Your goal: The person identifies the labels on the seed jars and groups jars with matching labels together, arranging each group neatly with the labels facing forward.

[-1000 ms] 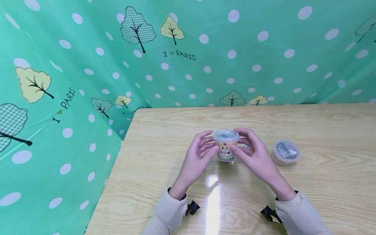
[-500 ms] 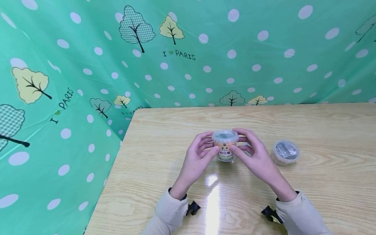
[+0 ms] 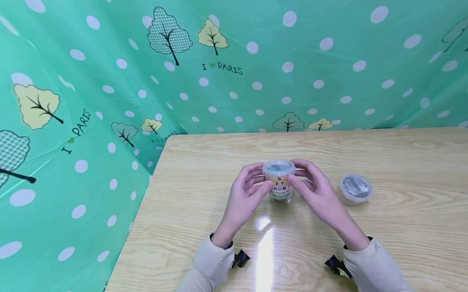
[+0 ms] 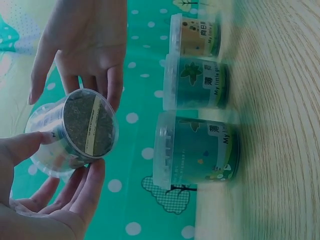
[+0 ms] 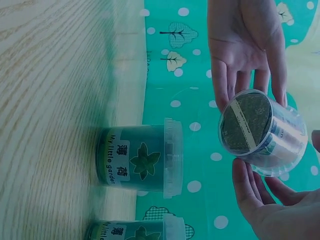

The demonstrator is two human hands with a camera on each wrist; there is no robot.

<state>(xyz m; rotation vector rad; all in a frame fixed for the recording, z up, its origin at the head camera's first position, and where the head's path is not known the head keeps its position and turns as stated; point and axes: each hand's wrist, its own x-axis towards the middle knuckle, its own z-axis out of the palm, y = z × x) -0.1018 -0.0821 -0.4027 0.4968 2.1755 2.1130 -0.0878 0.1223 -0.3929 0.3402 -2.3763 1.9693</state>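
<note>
- A small round tub [image 3: 280, 180] of clear plastic, with an orange label and a snap-on lid, is held just above the middle of the pale wood-grain table [image 3: 402, 243]; through its see-through base the wrist views show a dark, crumbly fill crossed by a pale strip [image 4: 90, 131]
- The left hand [image 3: 244, 199] grasps the tub from its 9 o'clock side, thumb on the near face and fingers curled round the far wall; the right hand [image 3: 317, 192] grasps it from 3 o'clock in the same way, thumb on the label
- At 3 o'clock from the tub, near the right hand but apart from it, a second lidded tub [image 3: 355, 188] stands on the table, its flat lid glinting grey
- In the left wrist view three more clear tubs [image 4: 197, 150] stand in a row on the wood, two with teal labels and one orange; the right wrist view shows a teal one printed with a leaf [image 5: 140, 162]
- A glossy green cloth [image 3: 95, 82] with white dots and checked trees hangs round the table from 9 to 3 o'clock; beige sleeves [image 3: 212, 262] cover both wrists
</note>
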